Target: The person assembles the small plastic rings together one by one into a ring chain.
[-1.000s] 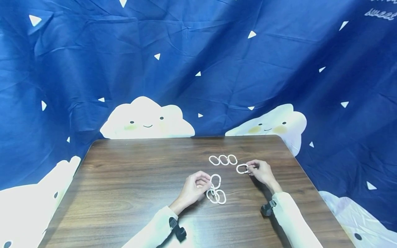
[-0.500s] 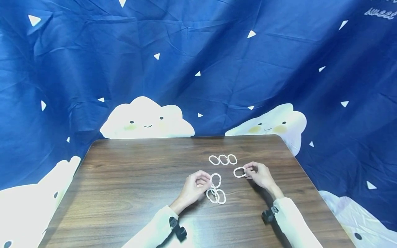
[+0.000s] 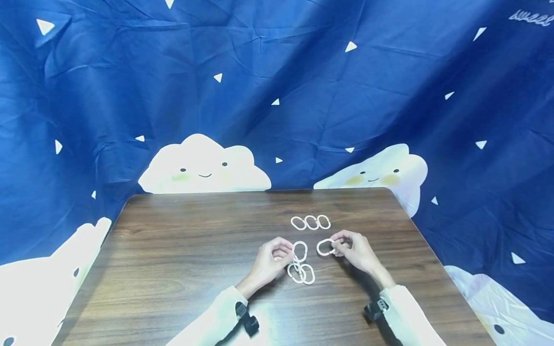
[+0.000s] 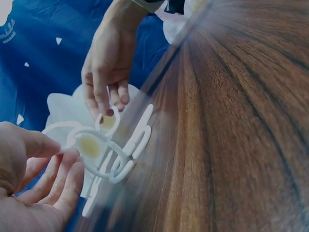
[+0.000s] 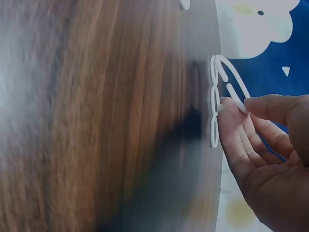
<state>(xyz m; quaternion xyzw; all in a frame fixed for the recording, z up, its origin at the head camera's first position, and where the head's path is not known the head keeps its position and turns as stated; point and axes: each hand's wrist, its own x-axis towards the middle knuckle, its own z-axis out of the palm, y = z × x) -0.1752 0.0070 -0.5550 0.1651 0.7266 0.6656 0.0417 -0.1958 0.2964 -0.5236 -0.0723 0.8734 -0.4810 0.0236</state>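
Observation:
My left hand (image 3: 269, 263) pinches the top link (image 3: 307, 252) of a short chain of white plastic oval links between thumb and fingertips. Below it, two more links (image 3: 313, 275) hang or lie spread; whether they touch the table cannot be told. To the right, my right hand (image 3: 358, 252) holds a single white link (image 3: 318, 248) by its right end, close to the chain but apart from it. In the right wrist view a gap shows in the side of that single link (image 5: 237, 75). Fingers hide part of each held link.
Three white links (image 3: 305, 223) lie side by side in a row on the brown wooden table (image 3: 195, 240), beyond both hands. A blue curtain (image 3: 259, 72) with cloud and triangle prints hangs behind the table's far edge. Each wrist wears a small black camera (image 3: 247, 319).
My right hand has brought its single link left and slightly nearer, toward the chain. The left hand stays almost still with its links, and the row of three lies unchanged.

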